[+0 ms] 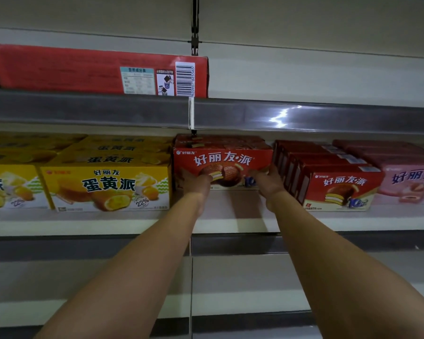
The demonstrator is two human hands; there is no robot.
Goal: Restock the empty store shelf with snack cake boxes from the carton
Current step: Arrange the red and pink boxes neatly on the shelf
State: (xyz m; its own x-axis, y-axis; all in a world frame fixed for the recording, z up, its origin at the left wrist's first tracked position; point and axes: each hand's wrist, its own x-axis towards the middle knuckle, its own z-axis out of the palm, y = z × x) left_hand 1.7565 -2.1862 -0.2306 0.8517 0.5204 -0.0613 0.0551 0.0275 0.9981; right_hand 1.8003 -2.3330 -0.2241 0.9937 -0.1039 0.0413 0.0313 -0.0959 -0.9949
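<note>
Two hands, left hand [196, 184] and right hand [269, 184], pressing red snack cake box [222, 161], upright.

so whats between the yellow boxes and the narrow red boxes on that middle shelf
In the head view, one wide red snack cake box fills that gap, set further back, with the left hand and right hand on its front.

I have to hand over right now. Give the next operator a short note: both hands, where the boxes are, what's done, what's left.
Left hand and right hand: both against the front of the wide red chocolate-pie cardboard box, fingers pressing on its face; grip unclear.
That box sits set back on the middle white shelf, between the yellow egg-yolk-pie boxes and a row of narrower red pie boxes.
Done: middle shelf mostly filled.
Left: bare space in front of the held box. Carton not in view.
</note>
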